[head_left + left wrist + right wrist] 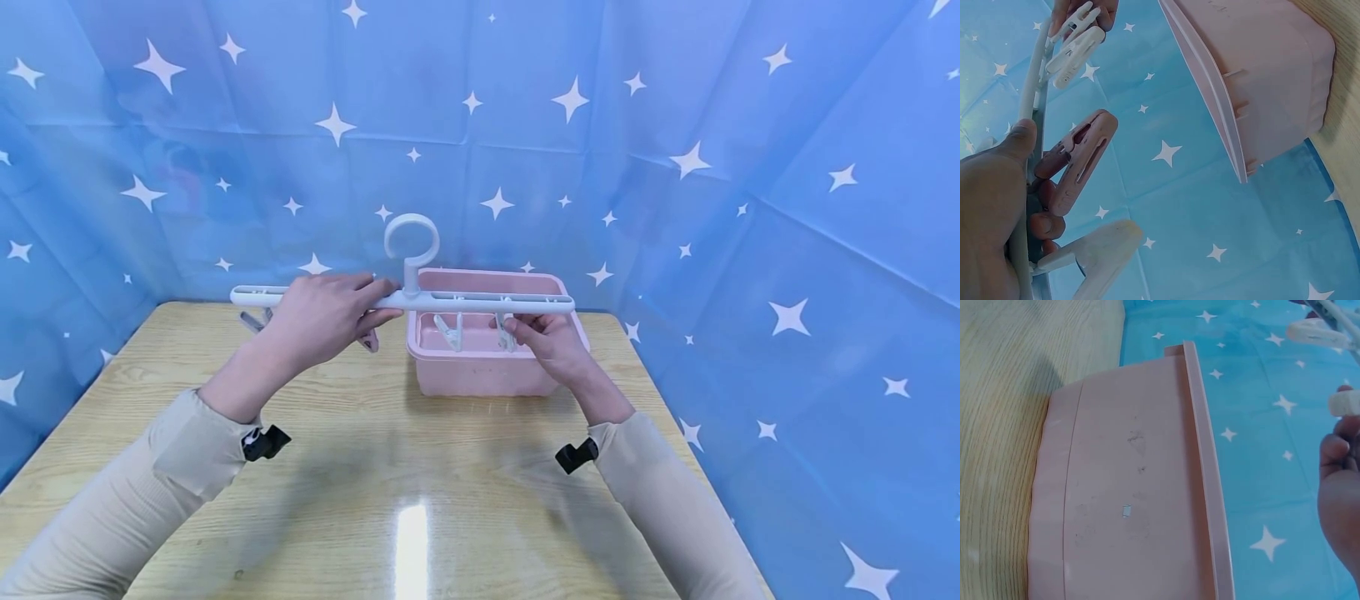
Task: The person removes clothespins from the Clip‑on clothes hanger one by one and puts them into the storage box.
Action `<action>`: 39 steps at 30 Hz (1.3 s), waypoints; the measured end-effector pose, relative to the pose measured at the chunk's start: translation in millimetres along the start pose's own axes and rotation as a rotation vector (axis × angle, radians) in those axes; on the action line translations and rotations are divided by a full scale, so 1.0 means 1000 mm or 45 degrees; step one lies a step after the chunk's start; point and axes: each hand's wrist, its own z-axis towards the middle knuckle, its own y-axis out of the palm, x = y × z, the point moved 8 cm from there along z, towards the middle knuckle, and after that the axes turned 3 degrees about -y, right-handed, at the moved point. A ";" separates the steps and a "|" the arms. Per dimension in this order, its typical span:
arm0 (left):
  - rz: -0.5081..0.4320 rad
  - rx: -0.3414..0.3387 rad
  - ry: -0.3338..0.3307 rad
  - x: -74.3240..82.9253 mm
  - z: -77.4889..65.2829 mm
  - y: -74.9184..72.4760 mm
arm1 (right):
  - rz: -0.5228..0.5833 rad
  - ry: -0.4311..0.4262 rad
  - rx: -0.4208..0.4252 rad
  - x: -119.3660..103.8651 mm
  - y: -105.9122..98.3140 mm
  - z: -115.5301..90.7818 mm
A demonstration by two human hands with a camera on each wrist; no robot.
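Note:
My left hand (330, 315) grips the bar of a white clip hanger (487, 302) left of its hook, holding it up level above the table. Several clips hang under the bar. A pink clip (1082, 162) sits by the left fingers, and a pale clip (1100, 256) is close to them in the left wrist view. Toward the bar's right end, my right hand (546, 337) pinches a white clip (506, 332) between thumb and fingers. Another white clip (450, 332) hangs just left of it.
A pink plastic basin (487, 377) stands on the wooden table (337, 467), behind and below the hanger's right half. A blue star-patterned cloth (480, 167) rises at the back and sides. Each wrist wears a small black camera.

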 end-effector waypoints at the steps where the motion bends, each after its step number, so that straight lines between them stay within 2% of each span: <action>1: 0.000 -0.004 -0.002 0.000 0.000 0.000 | 0.008 -0.002 0.008 0.000 0.000 0.000; 17: 0.004 -0.002 -0.001 -0.002 0.000 0.000 | 0.145 -0.079 0.072 -0.003 -0.001 0.004; 24: 0.004 -0.008 -0.004 -0.002 0.000 0.000 | 0.102 -0.085 0.120 -0.004 -0.004 0.005; 29: 0.001 -0.026 -0.015 -0.002 0.000 0.001 | 0.119 -0.071 0.181 -0.004 -0.006 0.003; 36: -0.011 0.005 -0.022 -0.003 -0.002 0.000 | 0.062 -0.099 0.282 -0.005 -0.010 0.001; 39: -0.009 0.014 -0.022 -0.003 -0.002 0.000 | 0.057 -0.089 0.284 -0.004 -0.011 0.001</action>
